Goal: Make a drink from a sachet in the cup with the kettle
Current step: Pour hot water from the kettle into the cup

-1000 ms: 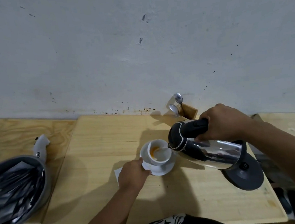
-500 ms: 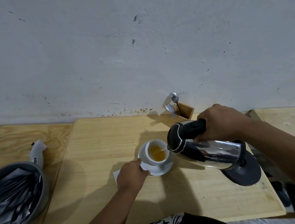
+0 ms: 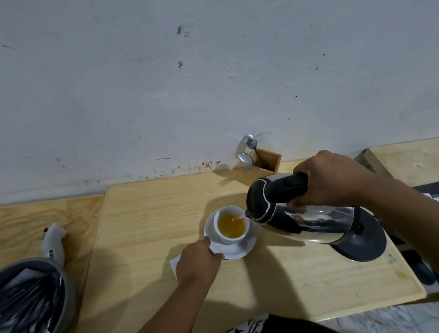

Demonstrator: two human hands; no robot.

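Note:
A white cup (image 3: 231,238) stands on a white saucer (image 3: 235,250) in the middle of the wooden table. Orange liquid fills much of the cup. My right hand (image 3: 329,178) grips the black handle of a steel kettle (image 3: 306,221), tipped left with its spout over the cup's rim; a thin stream runs into the cup. My left hand (image 3: 197,265) holds the saucer's near-left edge. A white sachet (image 3: 174,264) lies flat on the table, partly hidden under my left hand.
The kettle's black base (image 3: 363,241) sits on the table (image 3: 144,224) under the kettle's rear. A wooden holder (image 3: 267,160) with two spoons (image 3: 250,141) stands against the wall. A grey pan (image 3: 27,302) full of dark sachets sits at the left.
The orange liquid in the cup has risen as the kettle keeps pouring. Both hands have kept their hold.

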